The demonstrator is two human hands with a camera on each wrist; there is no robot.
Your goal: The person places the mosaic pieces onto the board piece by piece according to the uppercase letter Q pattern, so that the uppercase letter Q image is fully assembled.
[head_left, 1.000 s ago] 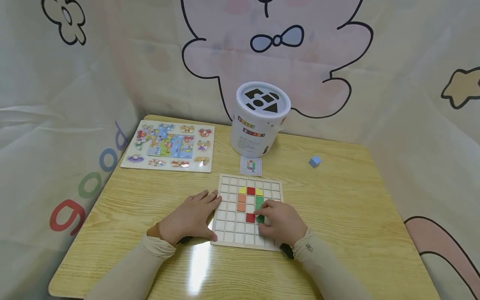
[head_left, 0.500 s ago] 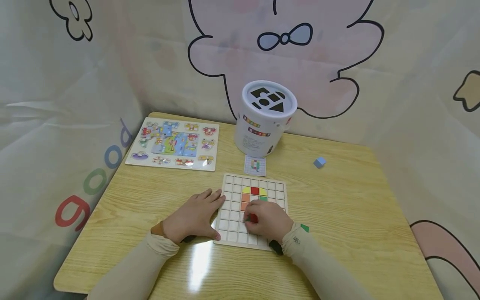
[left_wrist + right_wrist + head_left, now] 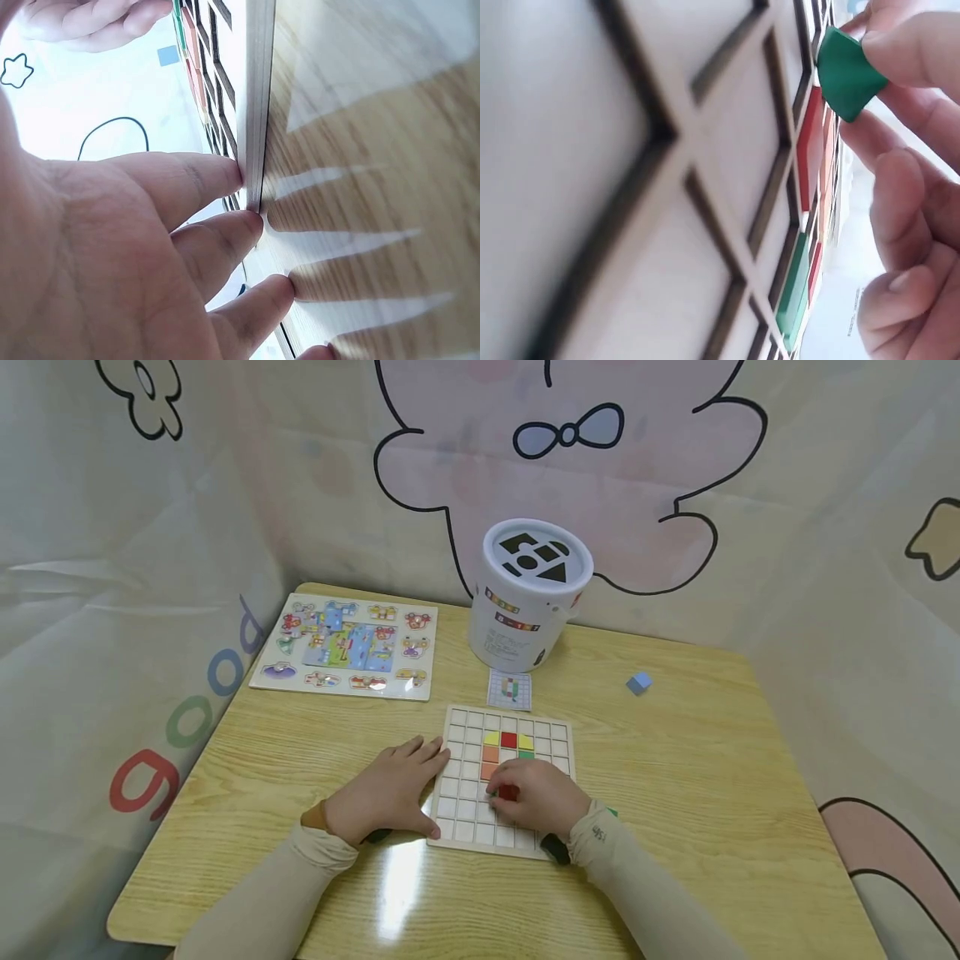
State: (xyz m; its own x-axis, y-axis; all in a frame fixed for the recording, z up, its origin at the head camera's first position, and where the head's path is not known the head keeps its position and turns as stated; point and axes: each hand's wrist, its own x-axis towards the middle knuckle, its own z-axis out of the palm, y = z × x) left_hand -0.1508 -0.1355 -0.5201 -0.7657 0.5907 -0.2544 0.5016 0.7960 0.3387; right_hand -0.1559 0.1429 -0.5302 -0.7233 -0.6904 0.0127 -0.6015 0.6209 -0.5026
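Observation:
My right hand point(image 3: 542, 797) is over the lower middle of a white grid board point(image 3: 457, 831). Its thumb and fingers pinch a green fan-shaped tile point(image 3: 849, 75), seen close in the right wrist view, next to a red tile point(image 3: 810, 146) set in the grid. Spread along the board's left edge, my left hand point(image 3: 386, 789) touches it with fingertips and thumb; the left wrist view shows fingers point(image 3: 217, 176) against the wooden rim. Yellow corner tiles point(image 3: 492, 738), a red tile point(image 3: 508, 740), orange tiles point(image 3: 490, 771) and a green tile point(image 3: 527, 755) lie in the cells. My right hand hides some cells.
Behind the board lies a pattern card point(image 3: 510, 690), with a white lidded bucket point(image 3: 517, 618) beyond it. A picture puzzle point(image 3: 262, 683) is at back left, a blue cube point(image 3: 639, 683) at right. A green piece point(image 3: 613, 812) shows beside the right sleeve.
My right hand has shifted left across the board, from the green column to the left of the lower red tile. The left hand stays at the edge. The head view has shifted slightly.

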